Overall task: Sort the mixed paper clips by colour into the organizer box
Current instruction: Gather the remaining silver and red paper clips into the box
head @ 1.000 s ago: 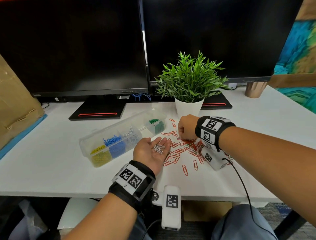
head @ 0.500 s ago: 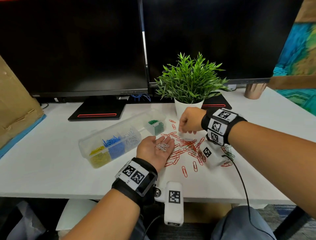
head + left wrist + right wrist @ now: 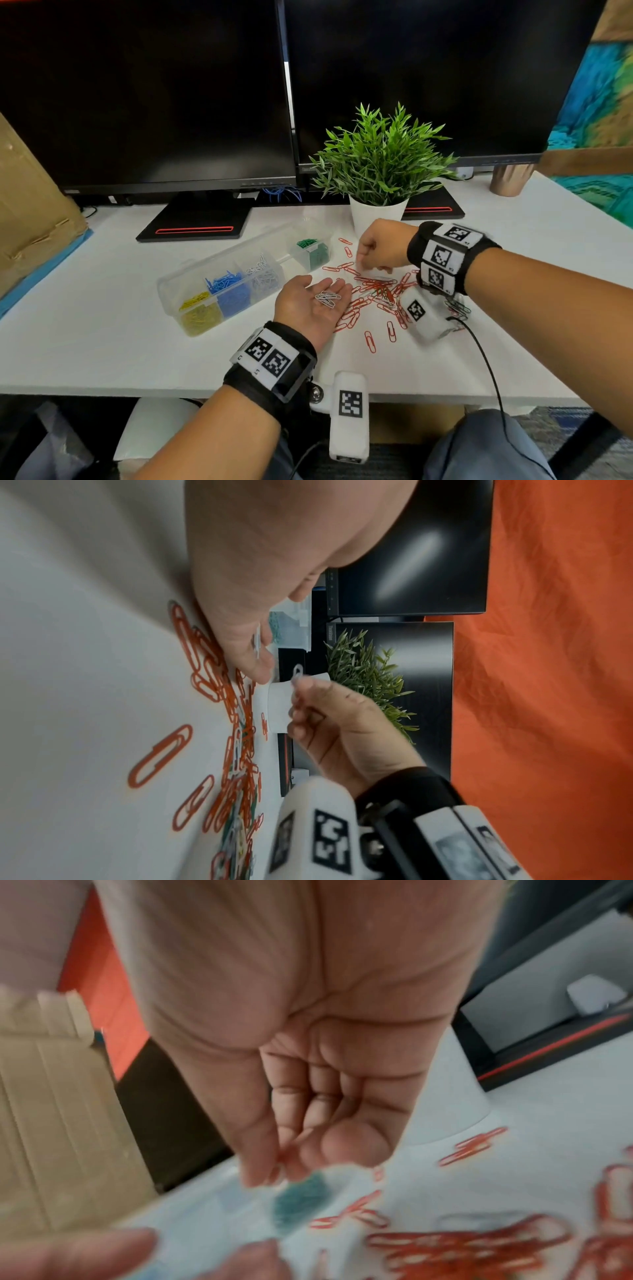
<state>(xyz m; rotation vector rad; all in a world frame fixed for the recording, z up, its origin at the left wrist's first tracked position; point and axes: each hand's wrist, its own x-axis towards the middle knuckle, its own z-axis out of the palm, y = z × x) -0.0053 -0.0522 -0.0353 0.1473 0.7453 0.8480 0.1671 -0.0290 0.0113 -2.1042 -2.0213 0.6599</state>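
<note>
We are looking down at a white desk (image 3: pixel 102 329) with two dark monitors (image 3: pixel 154 102) standing along its back edge, a potted plant (image 3: pixel 380 171) in a white pot before them, a copper-coloured cup (image 3: pixel 510 180) far right, and brown cardboard (image 3: pixel 27 212) leaning at the left. A wall behind is showing orange in the wrist views.

The clear organizer box (image 3: pixel 239 281) is lying at a slant left of centre, holding yellow clips (image 3: pixel 198 310), blue clips (image 3: pixel 227 286), white clips (image 3: pixel 263 274) and, at its far end, green clips (image 3: pixel 310 250), each colour in a compartment of its own. The loose pile of red paper clips (image 3: pixel 373 291) is spreading over the desk just right of the box, with a few green and white ones mixed in.

Our left hand (image 3: pixel 313 305) is lying palm up beside the box, fingers relaxed and spread, cradling a small heap of white paper clips (image 3: pixel 327 298) on the palm. Our right hand (image 3: pixel 383 245) is hovering knuckles up over the far side of the pile, fingers curled, and the left wrist view is showing thumb and forefinger pinching a single white clip (image 3: pixel 297 672) above the left fingertips.
</note>
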